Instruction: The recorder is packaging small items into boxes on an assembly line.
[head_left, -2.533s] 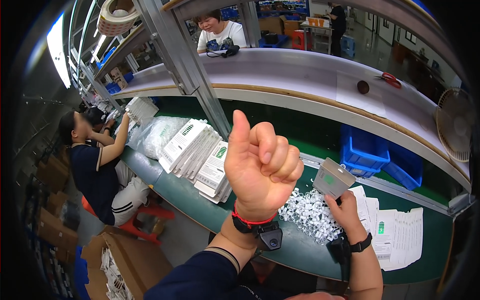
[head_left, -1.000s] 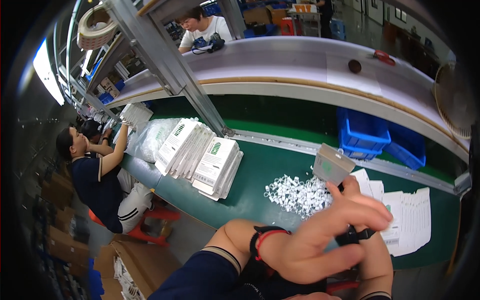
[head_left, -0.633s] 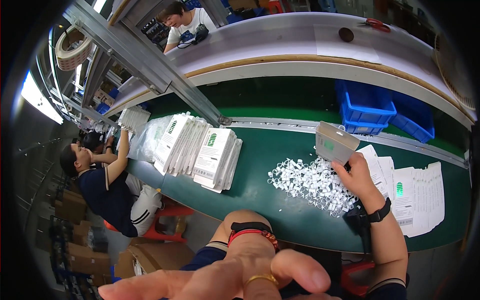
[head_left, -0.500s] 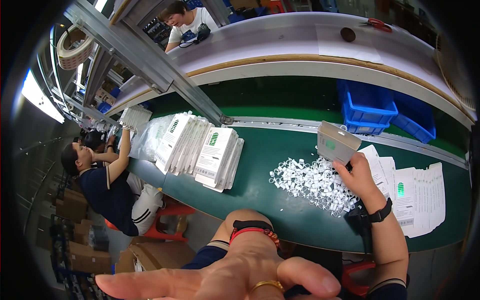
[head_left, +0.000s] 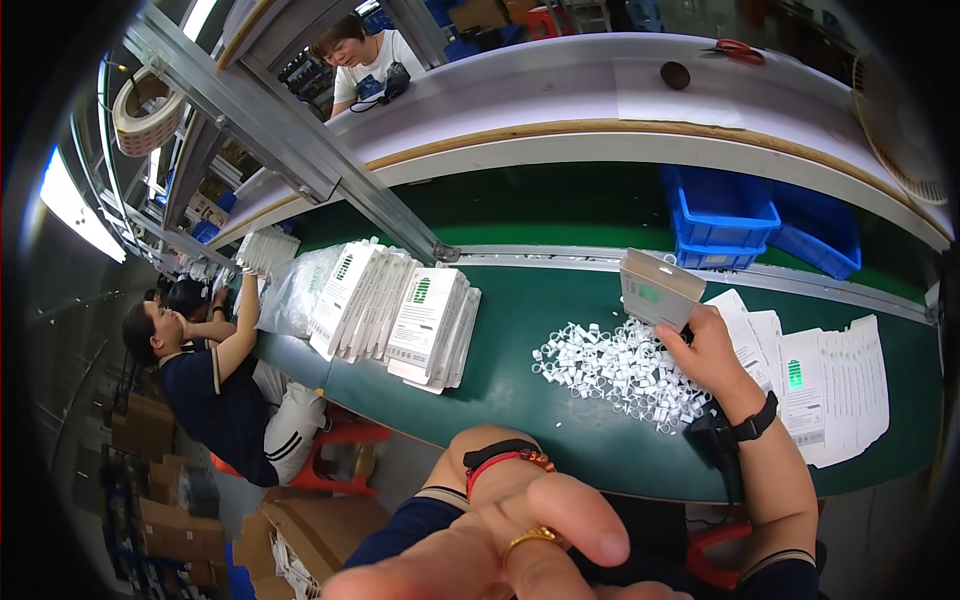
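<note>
The grey carton (head_left: 660,290) was held in the right hand (head_left: 708,350) above the green conveyor belt (head_left: 520,350), just over the far edge of a heap of small white plastic parts (head_left: 620,368). The carton was tilted, with its open flap raised toward the far side of the belt. The right hand's fingers were closed around the carton's lower edge, thumb toward the heap. The right forearm was extended from the lower right edge of the view, with a black band worn at the wrist.

The left hand (head_left: 500,550) was raised very close to the camera at the bottom of the view, blurred. Its fingers were spread apart and nothing was held in them; a gold ring was seen on one finger. Red and black bands were worn at the left wrist.

To the right of the heap, flat printed card sheets (head_left: 820,385) were spread on the belt. To the left, a row of white packets (head_left: 400,315) was stacked on edge. Blue bins (head_left: 720,215) were set beyond the belt.
</note>
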